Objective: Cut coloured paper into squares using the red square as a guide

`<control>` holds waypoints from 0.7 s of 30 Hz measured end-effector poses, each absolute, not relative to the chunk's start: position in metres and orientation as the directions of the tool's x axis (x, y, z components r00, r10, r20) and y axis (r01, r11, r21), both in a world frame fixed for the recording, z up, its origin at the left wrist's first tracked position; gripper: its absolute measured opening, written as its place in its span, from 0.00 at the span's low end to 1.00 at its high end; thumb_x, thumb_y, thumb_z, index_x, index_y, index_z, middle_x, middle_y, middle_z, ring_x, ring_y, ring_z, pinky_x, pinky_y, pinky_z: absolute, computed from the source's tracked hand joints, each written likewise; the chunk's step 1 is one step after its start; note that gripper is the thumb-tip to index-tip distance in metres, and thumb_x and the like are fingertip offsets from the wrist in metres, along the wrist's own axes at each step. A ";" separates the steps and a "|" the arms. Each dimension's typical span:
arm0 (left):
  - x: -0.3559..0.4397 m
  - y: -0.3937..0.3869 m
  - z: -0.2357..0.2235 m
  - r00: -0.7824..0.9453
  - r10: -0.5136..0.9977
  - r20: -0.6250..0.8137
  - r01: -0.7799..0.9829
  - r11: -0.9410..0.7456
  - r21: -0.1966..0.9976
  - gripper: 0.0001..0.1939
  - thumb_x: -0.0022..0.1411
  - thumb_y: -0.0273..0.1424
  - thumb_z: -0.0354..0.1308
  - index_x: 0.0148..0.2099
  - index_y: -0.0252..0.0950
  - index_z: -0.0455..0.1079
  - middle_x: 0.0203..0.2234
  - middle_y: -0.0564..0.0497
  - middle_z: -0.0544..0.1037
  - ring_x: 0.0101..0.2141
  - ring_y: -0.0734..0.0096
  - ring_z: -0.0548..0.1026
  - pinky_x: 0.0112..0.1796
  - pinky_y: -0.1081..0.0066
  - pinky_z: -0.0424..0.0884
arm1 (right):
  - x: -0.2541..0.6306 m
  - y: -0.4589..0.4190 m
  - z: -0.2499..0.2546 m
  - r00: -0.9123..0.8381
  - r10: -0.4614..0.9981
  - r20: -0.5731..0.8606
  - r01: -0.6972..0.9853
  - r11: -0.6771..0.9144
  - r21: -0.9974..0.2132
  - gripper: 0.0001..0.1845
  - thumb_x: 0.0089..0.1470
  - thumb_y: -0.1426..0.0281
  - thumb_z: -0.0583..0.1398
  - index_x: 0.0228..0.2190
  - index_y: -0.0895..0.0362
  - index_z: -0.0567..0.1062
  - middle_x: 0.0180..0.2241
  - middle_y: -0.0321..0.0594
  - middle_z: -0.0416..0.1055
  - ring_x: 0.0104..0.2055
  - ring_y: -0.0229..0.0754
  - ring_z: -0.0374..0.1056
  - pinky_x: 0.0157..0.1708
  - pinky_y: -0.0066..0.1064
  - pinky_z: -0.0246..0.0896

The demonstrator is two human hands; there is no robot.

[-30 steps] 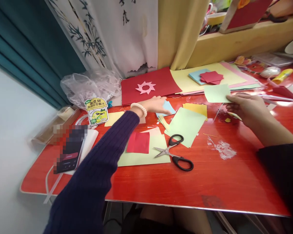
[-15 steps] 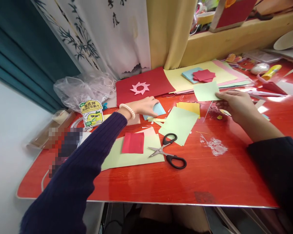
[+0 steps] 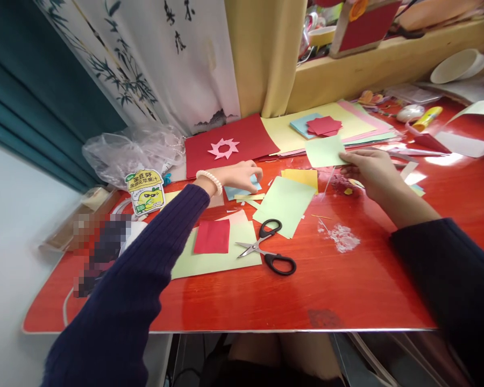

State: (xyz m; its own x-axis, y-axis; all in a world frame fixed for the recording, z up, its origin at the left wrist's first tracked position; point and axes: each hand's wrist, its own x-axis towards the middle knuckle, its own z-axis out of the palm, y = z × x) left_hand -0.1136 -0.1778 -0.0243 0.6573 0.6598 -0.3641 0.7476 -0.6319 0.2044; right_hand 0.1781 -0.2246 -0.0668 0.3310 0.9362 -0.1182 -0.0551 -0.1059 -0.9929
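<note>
My right hand pinches the corner of a light green paper square between thumb and fingers, holding it above the table. On the left, my left hand hovers over or rests on a blue paper, its fingers curved and thumb apart; whether it touches the paper is unclear. Thin pale strips lie below that hand. Between the hands are a larger light green sheet and a yellow paper. Black-handled scissors lie with blades spread, next to a red paper square.
A pink folded paper ring sits on a dark red sheet at the back. Red squares top the stacked coloured sheets. Clear scraps lie at right, a yellow glue stick farther back, a plastic bag at left.
The whole view has shifted, so things appear farther left. My left fingers have curled slightly over the blue paper. My right hand still holds the green square.
</note>
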 end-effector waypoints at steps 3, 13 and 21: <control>-0.118 -0.182 -0.018 0.641 0.667 -0.381 0.761 -0.615 0.204 0.22 0.50 0.43 0.54 0.46 0.41 0.67 0.56 0.47 0.61 0.52 0.58 0.63 0.54 0.60 0.62 | 0.181 -0.223 -0.070 0.312 0.944 -0.111 -0.041 -0.104 -0.994 0.08 0.52 0.79 0.61 0.22 0.63 0.73 0.17 0.35 0.66 0.16 0.28 0.62 0.17 0.17 0.61; -0.147 -0.185 0.000 0.445 0.748 -0.493 0.891 -0.425 0.160 0.45 0.48 0.44 0.55 0.66 0.31 0.50 0.63 0.41 0.57 0.59 0.58 0.60 0.57 0.67 0.58 | 0.183 -0.220 -0.074 0.313 0.943 -0.111 -0.030 -0.107 -0.994 0.06 0.51 0.78 0.61 0.23 0.63 0.74 0.17 0.36 0.66 0.17 0.28 0.63 0.16 0.17 0.60; -0.155 -0.195 0.003 0.389 0.746 -0.541 0.903 -0.426 0.060 0.50 0.47 0.50 0.56 0.67 0.35 0.46 0.65 0.41 0.53 0.61 0.52 0.54 0.60 0.59 0.53 | 0.179 -0.223 -0.069 0.312 0.944 -0.110 -0.026 -0.107 -0.994 0.08 0.52 0.80 0.60 0.23 0.63 0.74 0.16 0.35 0.66 0.16 0.28 0.63 0.16 0.17 0.61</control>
State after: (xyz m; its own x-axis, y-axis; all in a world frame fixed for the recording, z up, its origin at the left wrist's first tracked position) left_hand -0.1552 -0.1947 0.0031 0.3885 0.7459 -0.5409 0.9026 -0.4263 0.0604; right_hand 0.1786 -0.2233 -0.0687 0.3121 0.9437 -0.1097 -0.0262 -0.1068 -0.9939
